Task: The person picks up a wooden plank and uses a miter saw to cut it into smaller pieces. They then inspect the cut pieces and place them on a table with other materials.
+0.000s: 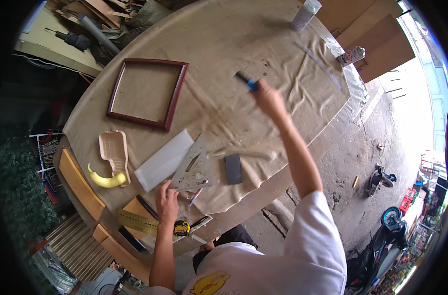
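My right hand (pixel 269 101) is stretched out over the cloth-covered table, closed around a short black and blue tool (pixel 247 81). Motion blur hides the tool's exact kind. Nearer to me, my left hand (pixel 167 200) has its fingers closed at the corner of a metal triangular square (pixel 193 169). That square overlaps a whitish flat rectangular sheet (pixel 160 162). To its right lies a dark grey rectangular pad (pixel 233 169), and by its lower edge a thin red and white pen (pixel 196 195). A dark red picture frame (pixel 176 97) lies flat farther off to the left.
Left of the sheet are a beige tray (pixel 114 150) and a yellow curved object (pixel 108 181). A tape measure (pixel 181 228) and a yellowish ruler (pixel 135 222) lie beside my left forearm. A spray can (pixel 352 56) and a clear-walled canister (pixel 306 14) stand at the far right.
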{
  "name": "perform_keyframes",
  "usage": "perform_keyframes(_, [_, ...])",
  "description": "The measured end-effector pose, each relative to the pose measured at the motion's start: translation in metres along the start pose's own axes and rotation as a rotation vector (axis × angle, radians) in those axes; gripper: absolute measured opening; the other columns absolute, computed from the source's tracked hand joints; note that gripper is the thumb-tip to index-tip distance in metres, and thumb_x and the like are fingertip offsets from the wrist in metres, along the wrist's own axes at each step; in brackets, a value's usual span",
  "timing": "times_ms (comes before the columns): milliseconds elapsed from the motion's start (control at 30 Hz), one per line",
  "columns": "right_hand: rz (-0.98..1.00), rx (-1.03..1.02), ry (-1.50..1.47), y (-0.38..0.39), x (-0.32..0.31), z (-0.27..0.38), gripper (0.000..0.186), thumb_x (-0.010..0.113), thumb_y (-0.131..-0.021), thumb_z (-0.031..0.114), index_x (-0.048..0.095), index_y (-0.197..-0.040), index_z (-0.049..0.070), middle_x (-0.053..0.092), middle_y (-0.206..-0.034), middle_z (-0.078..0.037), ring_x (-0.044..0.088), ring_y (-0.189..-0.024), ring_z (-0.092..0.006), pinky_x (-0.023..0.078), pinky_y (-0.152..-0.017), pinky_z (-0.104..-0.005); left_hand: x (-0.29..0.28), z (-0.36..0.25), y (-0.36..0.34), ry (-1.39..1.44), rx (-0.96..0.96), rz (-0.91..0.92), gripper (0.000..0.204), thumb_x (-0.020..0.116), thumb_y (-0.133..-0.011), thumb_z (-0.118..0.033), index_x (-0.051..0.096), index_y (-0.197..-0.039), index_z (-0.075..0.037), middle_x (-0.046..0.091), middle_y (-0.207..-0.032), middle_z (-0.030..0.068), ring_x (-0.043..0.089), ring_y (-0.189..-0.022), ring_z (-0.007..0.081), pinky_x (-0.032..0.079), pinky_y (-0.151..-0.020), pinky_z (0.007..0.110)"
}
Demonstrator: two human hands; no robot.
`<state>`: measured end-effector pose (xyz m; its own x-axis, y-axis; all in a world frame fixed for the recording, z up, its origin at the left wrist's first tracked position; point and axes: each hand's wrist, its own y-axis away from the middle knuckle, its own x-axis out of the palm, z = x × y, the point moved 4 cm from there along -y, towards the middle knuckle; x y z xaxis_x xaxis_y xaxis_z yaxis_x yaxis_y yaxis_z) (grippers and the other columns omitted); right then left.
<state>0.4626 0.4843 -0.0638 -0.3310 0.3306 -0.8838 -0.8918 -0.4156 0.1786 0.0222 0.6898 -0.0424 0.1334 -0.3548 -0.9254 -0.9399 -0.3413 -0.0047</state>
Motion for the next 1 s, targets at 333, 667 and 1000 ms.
perform_keyframes(333, [-0.686,0.144,0.047,-0.050,-0.086,-0.251,0.033,0.064,-0.090,0.027,0.061,-0.114,0.004,0.065,-0.112,-0.019,0.060,-0.104,-0.0379,0.048,-0.089,-0.0458,-0.016,0.022,0.085,0.150,-0.369,-0.077,0.014,0.060,-0.091,-0.012,0.058,-0.101,-0.004,0.054,-0.128,0.0177,0.053,-0.113,0.0397,0.043,-0.094,0.048])
perform_keyframes(667, [-0.154,0.491,0.395,-0.079,-0.111,-0.361,0.065,0.056,-0.092,0.037,0.036,-0.147,0.008,0.040,-0.148,-0.024,0.042,-0.134,-0.0405,0.036,-0.109,-0.0453,-0.057,0.000,0.137,-0.026,-0.404,-0.083,0.010,0.057,-0.091,-0.011,0.061,-0.093,-0.002,0.060,-0.120,0.0174,0.056,-0.110,0.0383,0.045,-0.092,0.048])
perform_keyframes(1000, [-0.128,0.206,0.228,-0.085,-0.131,-0.382,0.035,0.075,-0.080,0.029,0.061,-0.096,0.001,0.067,-0.091,-0.015,0.065,-0.081,-0.0286,0.053,-0.072,-0.0383,-0.064,0.013,0.178,0.004,-0.462,-0.143,0.009,0.058,-0.091,-0.009,0.061,-0.093,-0.001,0.062,-0.112,0.0189,0.058,-0.106,0.0391,0.046,-0.091,0.046])
